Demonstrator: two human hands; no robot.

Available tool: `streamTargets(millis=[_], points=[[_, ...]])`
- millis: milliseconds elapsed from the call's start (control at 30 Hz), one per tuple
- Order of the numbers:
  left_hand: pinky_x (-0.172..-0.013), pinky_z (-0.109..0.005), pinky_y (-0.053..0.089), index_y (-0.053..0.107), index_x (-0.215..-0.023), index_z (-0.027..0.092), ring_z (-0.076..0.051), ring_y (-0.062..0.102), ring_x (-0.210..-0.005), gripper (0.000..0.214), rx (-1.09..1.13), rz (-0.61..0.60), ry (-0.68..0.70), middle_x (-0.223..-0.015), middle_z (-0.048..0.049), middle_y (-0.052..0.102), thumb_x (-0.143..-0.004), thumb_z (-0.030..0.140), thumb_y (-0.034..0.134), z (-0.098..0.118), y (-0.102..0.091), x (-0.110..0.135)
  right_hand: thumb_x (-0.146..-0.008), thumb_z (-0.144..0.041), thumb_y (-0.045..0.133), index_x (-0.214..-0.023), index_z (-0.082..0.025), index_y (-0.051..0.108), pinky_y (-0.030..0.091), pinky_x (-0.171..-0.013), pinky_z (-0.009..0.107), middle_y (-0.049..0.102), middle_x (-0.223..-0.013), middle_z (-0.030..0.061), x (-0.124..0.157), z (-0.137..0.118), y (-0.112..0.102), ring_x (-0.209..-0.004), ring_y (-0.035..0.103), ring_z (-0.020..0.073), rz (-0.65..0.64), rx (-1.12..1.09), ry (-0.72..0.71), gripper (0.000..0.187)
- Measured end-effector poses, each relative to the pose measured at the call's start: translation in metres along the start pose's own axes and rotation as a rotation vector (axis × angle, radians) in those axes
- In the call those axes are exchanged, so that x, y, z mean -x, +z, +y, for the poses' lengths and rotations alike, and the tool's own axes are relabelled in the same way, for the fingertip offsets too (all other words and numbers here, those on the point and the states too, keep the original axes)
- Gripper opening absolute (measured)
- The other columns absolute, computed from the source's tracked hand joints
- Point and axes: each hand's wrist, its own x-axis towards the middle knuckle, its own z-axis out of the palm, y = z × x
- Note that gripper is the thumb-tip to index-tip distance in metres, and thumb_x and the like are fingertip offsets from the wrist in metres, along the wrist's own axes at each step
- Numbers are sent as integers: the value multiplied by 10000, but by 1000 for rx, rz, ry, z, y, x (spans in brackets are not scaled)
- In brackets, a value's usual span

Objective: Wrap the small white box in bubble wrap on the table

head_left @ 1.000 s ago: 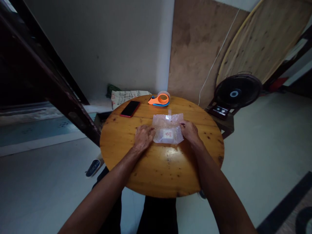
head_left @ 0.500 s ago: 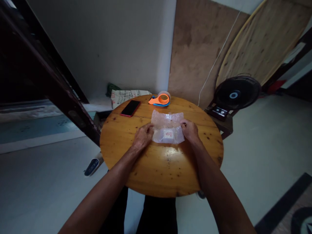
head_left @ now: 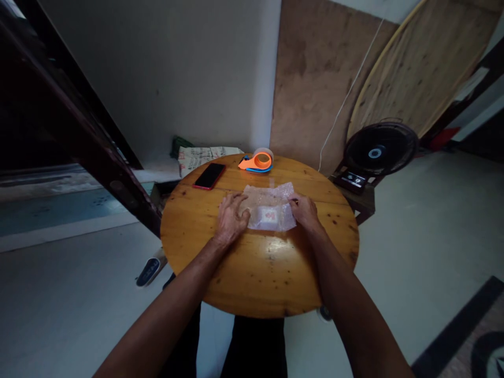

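Observation:
A sheet of clear bubble wrap [head_left: 263,196] lies on the round wooden table in front of me. A small white box with red print [head_left: 270,215] sits at its near half, seen through the plastic. My left hand [head_left: 233,216] rests at the sheet's left edge, thumb and fingers spread apart, the fingertips touching the plastic. On the other side, my right hand [head_left: 304,210] pinches the sheet's right edge between thumb and fingers.
An orange and blue tape dispenser [head_left: 258,160] stands near the far edge of the round table [head_left: 252,278]. To its left lies a red-edged phone [head_left: 209,176]. A black electric fan [head_left: 378,152] stands beyond the table on the right, and a printed sack [head_left: 205,155] lies behind.
My left hand has opened from a pinch on the sheet's left edge, its fingers now spread. The far part of the bubble wrap sits lower. My right hand keeps its pinch.

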Motion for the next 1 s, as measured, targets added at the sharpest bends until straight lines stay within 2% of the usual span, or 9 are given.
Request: streamTargets(millis=[67,167,333,400,500,600,733,833,1000], points=[[-1097,-450,308,526,-1289,167,-272,419,-1292,560,23,-88,129,-1363,-111,507,-731,217,558,7,-4,3,-830,-237,513,-998,-253,712,450,-722,247,733,-1014,35,-1,1,1,-894,660,185,-12,12,-3,261],[-1122,-462,252,376,-1411,174,-275,307,-1377,688,53,-257,230,-1406,-107,483,-752,249,560,16,-9,5,-829,-228,520,-1000,-258,714,455,-741,239,731,-1027,31,-1,1,1,-917,660,176,-29,7,-13,260],[-1073,-425,300,370,-1412,178,-247,451,-1220,632,83,-303,204,-1231,-88,591,-800,260,503,21,-13,4,-836,-193,502,-1016,-246,712,459,-769,246,727,-1049,26,0,0,0,-932,656,170,-43,-24,-27,282],[-1019,-412,345,484,-1328,187,-236,512,-1086,560,61,-291,170,-1099,-69,630,-771,234,511,21,-13,2,-834,-177,497,-1021,-234,711,461,-768,246,725,-1054,28,-1,1,1,-931,656,170,-43,-50,-32,289],[-969,-407,376,667,-1014,195,-230,529,-984,308,18,-263,146,-939,-55,646,-732,224,548,22,-14,2,-829,-178,501,-1022,-219,710,466,-763,241,728,-1040,30,-3,4,4,-912,658,166,-42,-89,-24,288],[-1009,-428,364,673,-810,201,-251,506,-1096,146,-2,-211,211,-1017,-62,636,-712,226,568,26,-18,4,-822,-194,506,-1022,-221,708,469,-769,234,729,-1033,26,-5,8,6,-907,658,160,-48,-114,-6,285],[-1154,-504,188,671,-785,211,-286,392,-1303,176,-23,-199,384,-1187,-46,609,-654,172,560,42,-33,10,-814,-207,506,-1019,-222,706,462,-757,225,730,-1019,23,-6,8,8,-901,655,154,-47,-105,11,288],[-1172,-527,147,668,-764,217,-274,429,-1289,176,-26,-335,465,-1115,-33,659,-676,145,534,61,-49,16,-815,-233,500,-1017,-240,706,454,-735,231,733,-995,16,-3,5,6,-885,651,160,-35,-45,15,288],[-1097,-483,312,656,-720,218,-246,600,-1028,151,-19,-657,517,-869,-54,698,-693,147,527,90,-66,31,-829,-258,480,-992,-262,710,443,-714,235,730,-989,15,1,1,2,-889,647,167,-31,37,31,283]])
